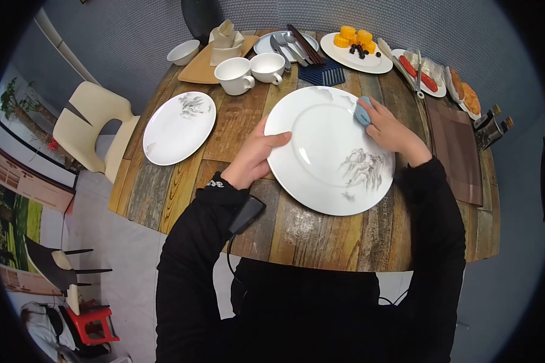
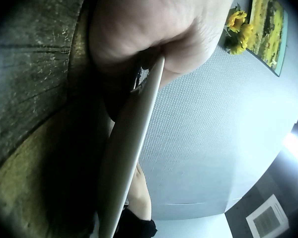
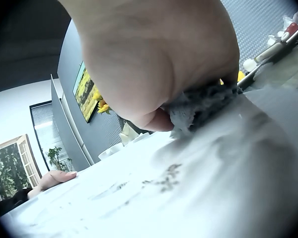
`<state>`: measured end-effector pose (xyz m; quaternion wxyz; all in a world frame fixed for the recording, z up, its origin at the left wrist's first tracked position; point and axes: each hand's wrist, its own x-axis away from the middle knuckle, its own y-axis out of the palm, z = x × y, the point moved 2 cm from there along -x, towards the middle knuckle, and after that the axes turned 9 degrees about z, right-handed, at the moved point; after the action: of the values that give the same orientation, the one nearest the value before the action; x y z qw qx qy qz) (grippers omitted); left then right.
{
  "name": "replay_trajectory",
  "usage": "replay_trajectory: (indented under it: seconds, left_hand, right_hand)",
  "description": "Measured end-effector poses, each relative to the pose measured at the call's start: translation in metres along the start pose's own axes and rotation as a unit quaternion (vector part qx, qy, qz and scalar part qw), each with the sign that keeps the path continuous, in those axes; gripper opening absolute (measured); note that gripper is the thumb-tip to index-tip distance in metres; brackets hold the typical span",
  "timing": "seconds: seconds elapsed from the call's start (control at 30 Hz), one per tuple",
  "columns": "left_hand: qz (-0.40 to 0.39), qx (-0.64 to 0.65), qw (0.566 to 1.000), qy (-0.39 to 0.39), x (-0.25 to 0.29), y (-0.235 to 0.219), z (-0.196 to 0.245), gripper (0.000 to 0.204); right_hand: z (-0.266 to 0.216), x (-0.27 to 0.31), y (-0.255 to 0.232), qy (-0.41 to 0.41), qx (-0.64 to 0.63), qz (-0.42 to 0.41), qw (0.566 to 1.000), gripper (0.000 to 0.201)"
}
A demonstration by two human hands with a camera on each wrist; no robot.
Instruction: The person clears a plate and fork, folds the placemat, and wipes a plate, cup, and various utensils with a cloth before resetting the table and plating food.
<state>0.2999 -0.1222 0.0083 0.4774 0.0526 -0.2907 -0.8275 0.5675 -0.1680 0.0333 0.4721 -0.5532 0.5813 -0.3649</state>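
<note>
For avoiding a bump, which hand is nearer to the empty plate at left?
Left. The left hand is right of the empty plate, gripping the held plate's edge; the right hand is farther right.

Held plate (image 1: pixel 321 145) in the middle, other plate (image 1: pixel 175 134) left, cups (image 1: pixel 232 77) behind, placemat (image 1: pixel 457 151) right
</note>
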Motion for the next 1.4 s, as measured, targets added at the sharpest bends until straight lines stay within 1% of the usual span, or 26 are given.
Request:
replay_trajectory:
  seconds: [0.07,0.13,0.17,0.23,0.27,0.33,0.37,0.43,0.47,0.53,0.6,0.67,0.7,0.73,0.8,0.87,0.93,0.97,1.03,1.13,1.17,1.23,1.27,1.33,1.37,1.4]
  left_hand:
    - [-0.001,-0.004,1.0,0.003,-0.002,-0.002,-0.001,0.055]
    - [0.008,-0.001,1.0,-0.001,-0.002,-0.003,-0.002,0.054]
    - [0.018,0.003,1.0,-0.002,-0.002,-0.003,-0.002,0.053]
    - [0.018,0.0,1.0,-0.003,-0.001,-0.003,-0.001,0.053]
    - [0.02,-0.005,1.0,-0.004,-0.001,-0.002,0.0,0.053]
    - [0.007,-0.002,1.0,0.001,-0.001,-0.002,0.0,0.053]
    - [0.014,-0.001,1.0,0.001,-0.002,-0.004,-0.001,0.053]
    - [0.023,-0.001,1.0,0.001,-0.004,-0.006,-0.001,0.055]
    - [0.022,0.0,1.0,0.002,-0.004,-0.006,0.0,0.055]
    - [0.015,-0.001,1.0,-0.003,-0.002,-0.004,0.002,0.052]
    - [0.007,-0.003,1.0,0.004,-0.001,-0.004,0.003,0.052]
    - [0.001,-0.006,1.0,0.011,-0.003,-0.004,0.005,0.053]
    - [0.005,-0.006,1.0,0.008,-0.003,-0.005,0.005,0.053]
    - [0.011,-0.006,1.0,0.004,-0.003,-0.006,0.004,0.053]
    - [0.018,-0.003,1.0,-0.009,-0.003,-0.007,0.005,0.053]
    - [0.025,0.003,0.999,-0.024,-0.003,-0.006,0.004,0.053]
    - [0.038,-0.006,0.999,-0.016,-0.003,-0.006,0.004,0.052]
    - [0.039,-0.006,0.999,-0.018,-0.003,-0.006,0.003,0.052]
    - [0.04,-0.011,0.999,-0.008,-0.004,-0.007,0.003,0.055]
    - [0.04,-0.009,0.999,-0.004,-0.005,-0.008,0.001,0.054]
    - [0.039,-0.009,0.999,-0.007,-0.004,-0.006,0.001,0.054]
    - [0.044,-0.018,0.999,0.014,-0.001,-0.003,0.002,0.049]
    - [0.043,-0.019,0.999,0.014,-0.001,-0.003,0.002,0.049]
    - [0.038,-0.027,0.999,0.02,-0.002,-0.004,0.001,0.053]
    - [0.039,-0.028,0.999,0.022,-0.001,-0.005,0.002,0.053]
    - [0.043,-0.028,0.998,0.022,-0.001,-0.004,0.001,0.052]
  right_hand:
    - [0.01,0.015,-0.006,0.003,-0.011,-0.002,1.0,0.058]
    - [0.016,0.029,-0.009,-0.03,-0.036,-0.015,0.999,0.06]
    - [0.015,0.035,-0.012,-0.028,-0.034,-0.015,0.999,0.06]
    - [0.013,0.048,-0.021,-0.024,-0.081,-0.038,0.996,0.059]
    - [0.015,0.052,-0.024,-0.019,-0.078,-0.037,0.996,0.059]
    - [0.017,0.057,-0.03,-0.046,-0.15,-0.031,0.987,0.053]
    - [0.019,0.057,-0.035,-0.045,-0.146,-0.03,0.988,0.053]
    - [0.024,0.052,-0.046,0.02,-0.203,-0.038,0.978,0.047]
    - [0.027,0.047,-0.046,0.02,-0.201,-0.038,0.979,0.047]
    - [0.029,0.037,-0.043,0.004,-0.251,0.095,0.963,0.044]
    - [0.013,0.028,-0.04,0.017,-0.274,0.1,0.956,0.043]
    - [-0.003,0.018,-0.033,-0.112,-0.257,0.138,0.95,0.045]
    - [-0.006,0.013,-0.027,-0.144,-0.178,0.136,0.964,0.046]
    - [-0.008,0.01,-0.021,-0.144,-0.182,0.135,0.963,0.046]
    - [-0.015,0.009,-0.01,-0.18,-0.123,0.077,0.973,0.047]
    - [-0.013,0.012,-0.014,-0.175,-0.128,0.072,0.973,0.047]
    - [-0.008,0.016,-0.021,-0.18,-0.142,0.038,0.973,0.045]
    - [-0.009,0.02,-0.025,-0.179,-0.144,0.036,0.973,0.045]
    - [-0.009,0.032,-0.028,-0.15,-0.168,-0.004,0.974,0.042]
    - [-0.006,0.049,-0.028,-0.145,-0.213,-0.035,0.966,0.033]
    - [-0.007,0.054,-0.029,-0.142,-0.213,-0.035,0.966,0.033]
    - [-0.014,0.062,-0.03,-0.147,-0.264,-0.083,0.95,0.033]
    - [-0.015,0.067,-0.029,-0.147,-0.264,-0.082,0.95,0.033]
    - [-0.02,0.077,-0.022,-0.132,-0.339,-0.131,0.922,0.034]
    - [-0.023,0.08,-0.021,-0.142,-0.366,-0.173,0.903,0.036]
    - [-0.027,0.084,-0.02,-0.143,-0.367,-0.173,0.903,0.036]
